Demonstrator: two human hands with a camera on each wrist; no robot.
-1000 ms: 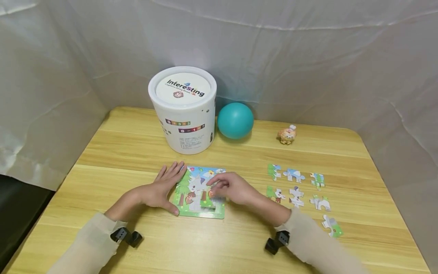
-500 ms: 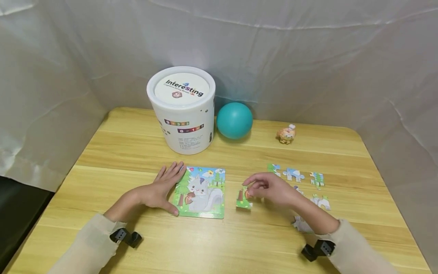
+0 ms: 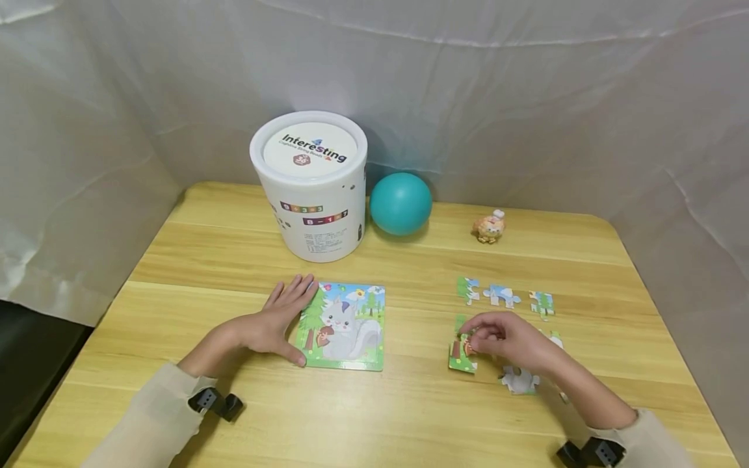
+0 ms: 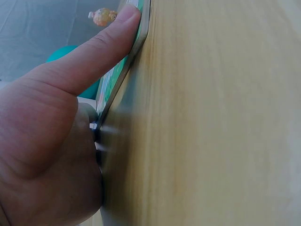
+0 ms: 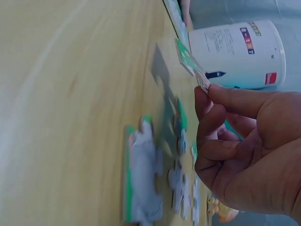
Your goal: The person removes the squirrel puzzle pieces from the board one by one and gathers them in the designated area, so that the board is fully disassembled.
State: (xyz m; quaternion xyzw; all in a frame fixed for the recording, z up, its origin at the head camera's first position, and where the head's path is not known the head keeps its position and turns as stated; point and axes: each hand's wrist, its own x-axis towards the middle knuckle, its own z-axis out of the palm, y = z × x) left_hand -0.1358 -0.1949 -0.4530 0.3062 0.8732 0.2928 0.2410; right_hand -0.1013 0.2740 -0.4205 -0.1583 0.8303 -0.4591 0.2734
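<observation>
left hand (image 4: 51,136), thumb on puzzle board (image 4: 123,70)

The right hand (image 3: 506,339) covers several loose puzzle pieces (image 3: 521,379) beneath it in the head view. In the right wrist view those pieces (image 5: 141,176) are smeared with blur. The puzzle board (image 4: 123,75) shows only edge-on beside the left hand's thumb (image 4: 99,49).

Moved: our right hand (image 3: 508,339), which a second ago sat over the right part of the green-bordered squirrel puzzle board (image 3: 344,326), now lies well to the right, among the loose cardboard puzzle pieces (image 3: 502,296). Carried with it: one small green-and-brown jigsaw piece (image 3: 460,353), pinched in our fingertips (image 5: 203,101) and held above the wooden tabletop (image 3: 398,416).
</observation>
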